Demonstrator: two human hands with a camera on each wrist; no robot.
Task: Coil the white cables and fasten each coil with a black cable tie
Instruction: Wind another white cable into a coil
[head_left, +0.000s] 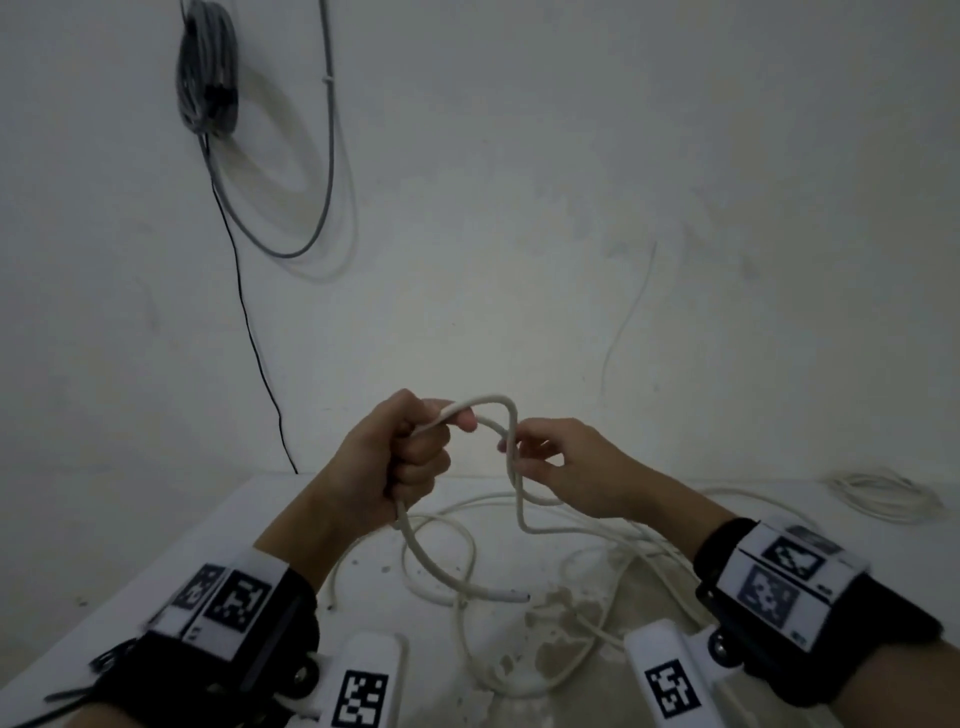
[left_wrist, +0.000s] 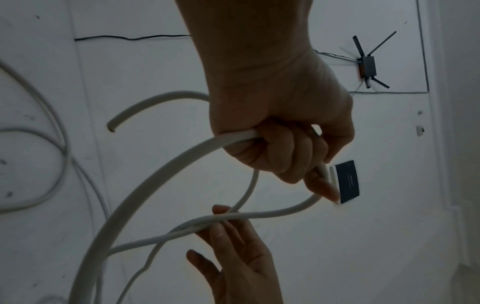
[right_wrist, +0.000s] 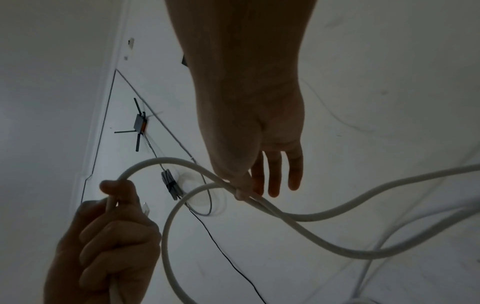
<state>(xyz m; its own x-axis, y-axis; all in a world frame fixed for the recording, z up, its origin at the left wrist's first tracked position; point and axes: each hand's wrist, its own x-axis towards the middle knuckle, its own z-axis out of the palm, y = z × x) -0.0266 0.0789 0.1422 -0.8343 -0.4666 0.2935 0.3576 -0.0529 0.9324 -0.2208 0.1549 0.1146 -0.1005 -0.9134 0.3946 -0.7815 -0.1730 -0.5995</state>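
Note:
Above the white table (head_left: 171, 535) I hold a thick white cable (head_left: 488, 400). My left hand (head_left: 415, 457) grips it in a fist, and one short free end (head_left: 511, 596) hangs below that fist. From the fist the cable arches right in a small loop and crosses itself. My right hand (head_left: 519, 452) pinches that crossing between thumb and index finger, with the other fingers straight. The left wrist view shows the fist (left_wrist: 280, 148) round the cable (left_wrist: 182, 156) and the right hand (left_wrist: 233, 246) under the crossing. The right wrist view shows the pinch (right_wrist: 241, 191) on the cable (right_wrist: 166, 158).
More white cable lies in loose loops on the table (head_left: 587, 582) below my hands. A small white coil (head_left: 883, 493) sits at the far right. On the wall hang a grey cable coil (head_left: 208, 78) and a thin black wire (head_left: 249, 332). A black router (left_wrist: 366, 65) is mounted higher up.

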